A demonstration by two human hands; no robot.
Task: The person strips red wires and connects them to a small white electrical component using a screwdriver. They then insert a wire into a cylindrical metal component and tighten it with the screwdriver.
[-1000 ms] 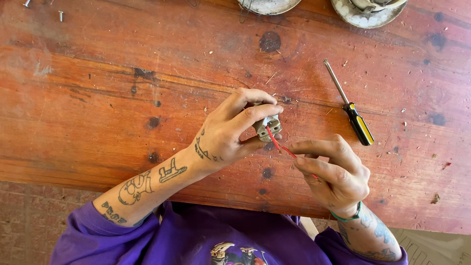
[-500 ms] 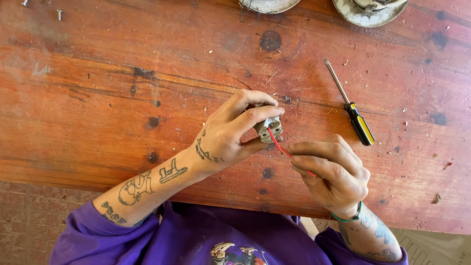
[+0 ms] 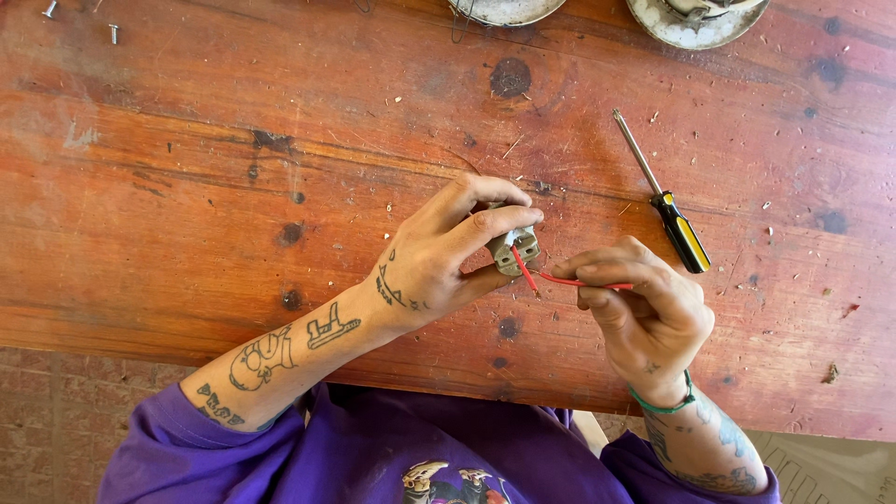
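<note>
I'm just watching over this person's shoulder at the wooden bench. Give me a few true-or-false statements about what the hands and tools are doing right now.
1. The left hand grips a small grey metal electrical part. True.
2. The right hand pinches a thin red wire that runs to that part. True.
3. The screwdriver with the black and yellow handle is held in the right hand. False: it lies on the reddish wooden table, beside that hand.
4. The red wire is blue. False: it is red.
5. Two small loose screws lie at the table's far left corner. True.
</note>
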